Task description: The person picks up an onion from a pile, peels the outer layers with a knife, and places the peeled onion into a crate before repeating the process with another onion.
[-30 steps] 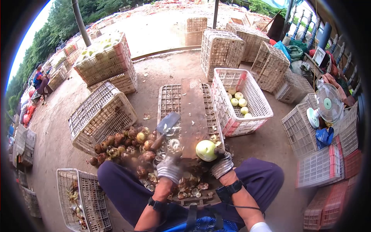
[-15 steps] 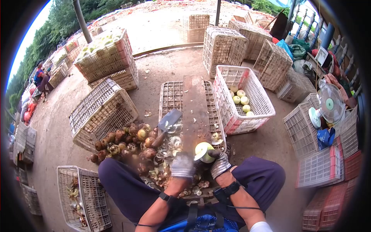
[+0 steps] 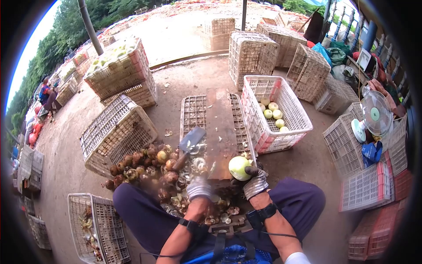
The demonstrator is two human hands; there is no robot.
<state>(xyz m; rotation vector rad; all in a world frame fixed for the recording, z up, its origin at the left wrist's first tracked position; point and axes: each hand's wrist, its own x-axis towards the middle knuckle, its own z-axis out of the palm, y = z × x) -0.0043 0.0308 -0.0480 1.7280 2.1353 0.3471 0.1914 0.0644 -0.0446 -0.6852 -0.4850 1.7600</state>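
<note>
My right hand (image 3: 255,182), in a striped work glove with dark fingers, grips a peeled, pale green round bulb (image 3: 238,168) over the near end of a wooden plank (image 3: 221,127). My left hand (image 3: 199,189), gloved alike, is lower and to the left, above the peelings. Its fingers are blurred and partly hidden, so what they hold does not show. A cleaver (image 3: 192,139) with a wooden handle lies left of the plank. Brown unpeeled bulbs (image 3: 149,160) are heaped further left.
The plank rests on an upturned crate (image 3: 193,110) strewn with peelings. A white crate (image 3: 277,114) with several peeled bulbs stands right. A tipped crate (image 3: 115,130) is behind the heap; another crate (image 3: 99,229) holds scraps. A fan (image 3: 377,116) stands far right.
My left hand has drawn away from the bulb, down and left. The bulb has turned in my right hand and now shows a smooth, rounded pale side.
</note>
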